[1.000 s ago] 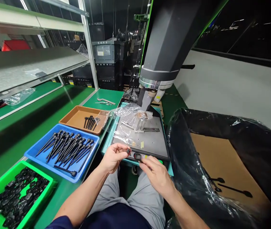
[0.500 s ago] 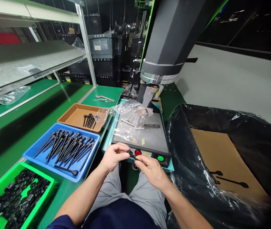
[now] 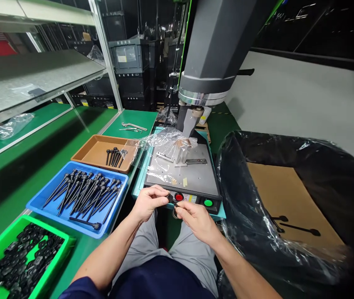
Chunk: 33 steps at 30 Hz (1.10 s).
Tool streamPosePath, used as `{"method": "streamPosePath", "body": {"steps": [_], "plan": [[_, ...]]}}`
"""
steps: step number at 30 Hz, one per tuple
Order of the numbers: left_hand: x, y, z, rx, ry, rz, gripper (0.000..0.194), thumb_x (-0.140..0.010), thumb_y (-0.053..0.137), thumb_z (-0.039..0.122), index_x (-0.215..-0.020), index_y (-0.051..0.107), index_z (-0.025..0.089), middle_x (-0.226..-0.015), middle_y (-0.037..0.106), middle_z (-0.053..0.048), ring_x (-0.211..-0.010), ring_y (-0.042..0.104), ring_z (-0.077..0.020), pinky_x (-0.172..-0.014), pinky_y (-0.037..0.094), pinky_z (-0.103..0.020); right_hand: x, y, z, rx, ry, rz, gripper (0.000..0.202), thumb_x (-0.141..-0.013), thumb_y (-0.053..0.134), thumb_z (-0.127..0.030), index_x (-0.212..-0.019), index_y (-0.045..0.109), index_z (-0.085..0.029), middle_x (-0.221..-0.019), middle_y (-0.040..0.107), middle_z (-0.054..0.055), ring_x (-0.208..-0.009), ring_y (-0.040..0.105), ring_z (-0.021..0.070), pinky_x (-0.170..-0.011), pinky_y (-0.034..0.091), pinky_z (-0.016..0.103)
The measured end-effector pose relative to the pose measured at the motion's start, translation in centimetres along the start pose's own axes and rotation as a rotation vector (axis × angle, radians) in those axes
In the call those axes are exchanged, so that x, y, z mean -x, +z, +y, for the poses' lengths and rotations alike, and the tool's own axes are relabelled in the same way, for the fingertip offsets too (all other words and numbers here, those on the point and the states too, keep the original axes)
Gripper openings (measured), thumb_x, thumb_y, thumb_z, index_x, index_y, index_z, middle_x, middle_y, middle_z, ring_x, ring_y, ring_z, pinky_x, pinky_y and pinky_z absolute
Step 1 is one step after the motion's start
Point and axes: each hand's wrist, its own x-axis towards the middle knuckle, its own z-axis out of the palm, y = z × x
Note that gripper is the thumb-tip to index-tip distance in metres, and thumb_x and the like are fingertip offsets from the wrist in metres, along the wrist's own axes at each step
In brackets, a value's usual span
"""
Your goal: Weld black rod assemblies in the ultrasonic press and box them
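My left hand (image 3: 148, 202) pinches a small black part (image 3: 170, 198) between thumb and fingers, in front of the machine's red button (image 3: 178, 197). Close beside it, my right hand (image 3: 195, 218) has its thumb and fingers closed at the other side of the same dark piece. Fingertips cover much of the part, so its shape is unclear. To the left, a blue tray (image 3: 33, 199) holds several black rods with thick heads. A green bin (image 3: 69, 245) of small black pieces stands nearer, and a brown tray (image 3: 83, 153) with several black bolts lies farther back.
Behind my hands is a machine plate (image 3: 164, 176) with a clear fixture, plastic film and a green button (image 3: 208, 202). The grey machine head (image 3: 208, 54) hangs above. At right stands a black-lined box (image 3: 236, 178) with cardboard and black rods. Metal tools (image 3: 135, 126) lie on the green table.
The view has shifted slightly, moving the surroundings a little left in the picture. Both hands stay together on the small black part with almost the same grip.
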Motion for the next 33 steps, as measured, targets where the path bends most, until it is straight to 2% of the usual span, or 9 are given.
{"method": "streamPosePath", "body": {"steps": [2,6,8,15,20,26,28,30,33], "plan": [[0.0,0.0,0.1,-0.047,0.017,-0.021,0.019,-0.058,0.088,0.026,-0.073,0.077,0.019,-0.084,0.069,-0.006,-0.082,0.065,-0.0192,-0.075,0.05,-0.033,0.2,0.0,0.1,-0.04,0.03,-0.015,0.034,-0.088,0.057,-0.05,-0.073,0.058,-0.019,-0.065,0.056,0.001,-0.049,0.041,0.0108,-0.048,0.029,0.025],[-0.2,-0.2,0.0,-0.134,0.055,-0.086,0.019,-0.059,0.088,0.025,-0.074,0.078,0.02,-0.08,0.068,-0.006,-0.077,0.063,-0.0174,-0.071,0.049,-0.03,0.4,-0.2,0.5,-0.369,0.227,-0.196,0.041,-0.08,0.065,-0.058,-0.079,0.057,-0.018,-0.064,0.055,-0.001,-0.041,0.031,0.0067,-0.041,0.017,0.023],[-0.2,-0.2,-0.2,-0.126,0.053,-0.102,0.019,-0.058,0.088,0.026,-0.073,0.078,0.02,-0.078,0.067,-0.005,-0.075,0.062,-0.0166,-0.069,0.048,-0.03,0.5,-0.2,0.7,-0.404,0.24,-0.218,0.043,-0.079,0.065,-0.06,-0.08,0.057,-0.017,-0.064,0.053,-0.001,-0.04,0.029,0.006,-0.041,0.016,0.023],[-0.6,-0.3,-0.1,-0.145,0.017,-0.16,0.022,-0.056,0.09,0.028,-0.071,0.076,0.019,-0.076,0.065,-0.005,-0.072,0.061,-0.0159,-0.069,0.048,-0.03,1.1,0.1,0.6,0.056,-0.041,0.039,0.03,-0.089,0.054,-0.044,-0.074,0.06,-0.019,-0.064,0.056,0.0,-0.059,0.047,0.0139,-0.054,0.033,0.026],[-0.4,0.0,-0.7,-0.23,0.11,-0.199,0.026,-0.061,0.088,0.031,-0.082,0.078,0.02,-0.082,0.066,-0.006,-0.076,0.062,-0.0167,-0.069,0.05,-0.03,1.1,0.6,2.4,-0.263,0.089,-0.028,0.037,-0.086,0.058,-0.055,-0.077,0.057,-0.019,-0.063,0.053,-0.002,-0.045,0.033,0.0086,-0.043,0.023,0.024],[0.2,1.7,-2.5,-0.506,0.34,-0.132,0.032,-0.076,0.076,0.029,-0.107,0.073,0.023,-0.1,0.067,-0.009,-0.093,0.063,-0.0198,-0.081,0.052,-0.034,0.8,1.3,4.7,-0.393,0.133,0.082,0.043,-0.083,0.061,-0.06,-0.072,0.054,-0.018,-0.056,0.049,-0.003,-0.042,0.035,0.0075,-0.041,0.024,0.022],[0.2,2.2,-3.1,-0.54,0.313,-0.12,0.028,-0.08,0.072,0.03,-0.107,0.073,0.022,-0.101,0.067,-0.01,-0.095,0.063,-0.0202,-0.083,0.052,-0.034,0.6,1.5,4.8,-0.435,0.135,0.095,0.041,-0.082,0.063,-0.059,-0.082,0.058,-0.018,-0.059,0.051,-0.002,-0.042,0.037,0.008,-0.04,0.025,0.021],[0.3,2.6,-3.8,-0.543,0.278,-0.139,0.026,-0.083,0.069,0.031,-0.107,0.073,0.021,-0.105,0.067,-0.01,-0.099,0.063,-0.0208,-0.088,0.051,-0.035,0.4,1.7,4.7,-0.49,0.125,0.139,0.045,-0.082,0.065,-0.057,-0.104,0.06,-0.019,-0.065,0.053,-0.002,-0.044,0.038,0.0082,-0.04,0.025,0.021],[0.2,2.6,-5.3,-0.521,0.255,-0.198,0.035,-0.084,0.067,0.032,-0.117,0.069,0.022,-0.119,0.063,-0.011,-0.11,0.059,-0.0227,-0.093,0.05,-0.036,-0.2,1.5,4.8,-0.542,0.148,0.196,0.056,-0.083,0.064,-0.057,-0.122,0.055,-0.019,-0.061,0.048,-0.004,-0.044,0.035,0.0079,-0.039,0.022,0.019]]}}
